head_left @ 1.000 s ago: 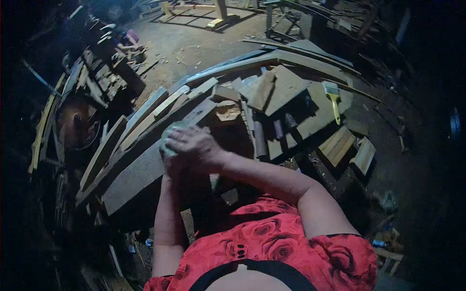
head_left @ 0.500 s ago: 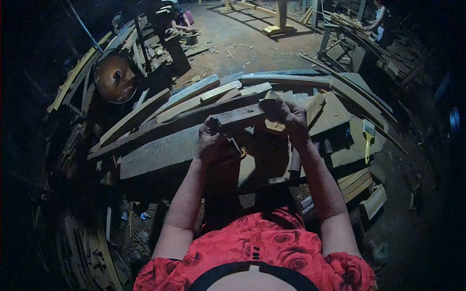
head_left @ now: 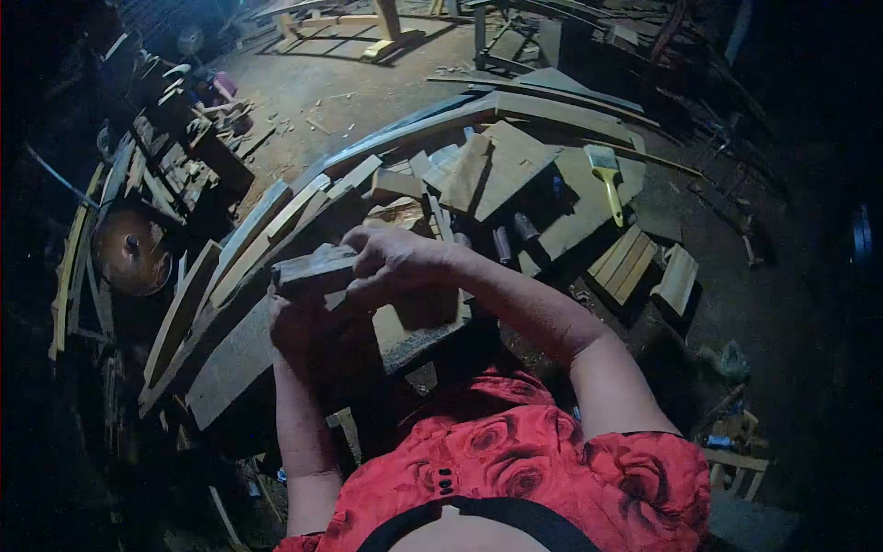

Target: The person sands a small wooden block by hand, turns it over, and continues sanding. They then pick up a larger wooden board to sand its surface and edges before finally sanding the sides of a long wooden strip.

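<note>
A short wooden block (head_left: 317, 266) is held between my two hands above the planks. My left hand (head_left: 299, 317) is closed around its left end from below, partly in shadow. On its right end, my right hand (head_left: 391, 262) grips with bent fingers. Beneath them lie a wide dark board (head_left: 239, 354) and a smaller light board (head_left: 414, 336). Beyond my right hand, more cut wooden pieces (head_left: 469, 170) rest in a loose pile.
A brush with a yellow handle (head_left: 609, 189) lies on a board at the right, near stacked slats (head_left: 624, 264). A round rusty disc (head_left: 133, 250) stands at the left. Another person (head_left: 221, 92) crouches at the upper left. A wooden frame (head_left: 386, 32) stands farther back.
The view has turned to the right. Both hands have shifted leftward in it with the block still held, and my right forearm now reaches across more sideways.
</note>
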Demonstrator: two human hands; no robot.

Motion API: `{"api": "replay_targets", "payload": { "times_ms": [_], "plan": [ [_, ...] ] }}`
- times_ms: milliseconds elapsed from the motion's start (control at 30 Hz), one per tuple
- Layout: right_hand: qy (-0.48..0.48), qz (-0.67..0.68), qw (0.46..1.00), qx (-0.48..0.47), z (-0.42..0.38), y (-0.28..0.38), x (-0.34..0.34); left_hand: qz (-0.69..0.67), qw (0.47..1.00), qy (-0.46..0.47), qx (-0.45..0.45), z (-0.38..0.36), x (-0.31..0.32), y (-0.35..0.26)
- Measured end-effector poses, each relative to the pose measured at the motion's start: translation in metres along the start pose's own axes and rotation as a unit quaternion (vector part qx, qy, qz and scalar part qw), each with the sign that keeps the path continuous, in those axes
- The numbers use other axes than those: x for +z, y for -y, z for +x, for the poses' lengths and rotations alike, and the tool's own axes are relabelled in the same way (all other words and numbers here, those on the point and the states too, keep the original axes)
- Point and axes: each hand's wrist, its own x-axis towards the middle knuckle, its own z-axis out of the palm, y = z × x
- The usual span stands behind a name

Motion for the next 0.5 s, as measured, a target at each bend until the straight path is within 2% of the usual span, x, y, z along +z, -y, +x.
{"api": "replay_targets", "payload": {
  "times_ms": [100, 133, 167, 200, 233, 300, 333, 367, 400, 433, 500],
  "plan": [
    [-0.051, 0.031, 0.998, 0.015, -0.009, 0.001, 0.003, 0.049, 0.998, -0.007, 0.048, 0.005, 0.002, -0.01],
    [-0.105, 0.061, 0.992, 0.031, -0.015, -0.007, 0.006, -0.002, 1.0, -0.011, 0.022, 0.007, 0.004, -0.013],
    [-0.105, 0.06, 0.992, 0.033, -0.024, -0.01, -0.001, -0.166, 0.984, -0.016, -0.067, 0.008, 0.008, -0.017],
    [-0.15, 0.055, 0.986, 0.045, -0.036, -0.016, -0.013, -0.471, 0.845, -0.054, -0.248, 0.008, 0.007, -0.018],
    [-0.194, 0.052, 0.978, 0.056, -0.049, -0.022, -0.026, -0.471, 0.844, -0.056, -0.25, 0.008, 0.008, -0.021],
    [-0.24, 0.234, 0.923, 0.186, -0.084, -0.045, -0.052, -0.383, 0.872, -0.094, -0.289, 0.008, 0.012, -0.026],
    [-0.324, 0.252, 0.893, 0.187, -0.102, -0.033, -0.071, -0.384, 0.871, -0.098, -0.29, 0.007, 0.012, -0.021],
    [-0.31, 0.253, 0.903, 0.153, -0.131, -0.085, -0.087, -0.368, 0.881, -0.089, -0.285, 0.007, 0.013, -0.013],
    [-0.392, 0.026, 0.898, 0.198, -0.154, -0.097, -0.101, -0.351, 0.89, -0.08, -0.28, 0.007, 0.013, -0.008],
    [-0.456, -0.189, 0.823, 0.282, -0.177, -0.108, -0.115, -0.353, 0.889, -0.083, -0.28, 0.007, 0.014, -0.008],
    [-0.491, -0.303, 0.764, 0.288, -0.216, -0.112, -0.137, -0.343, 0.895, -0.075, -0.275, 0.01, 0.013, -0.011]
  ]
}}
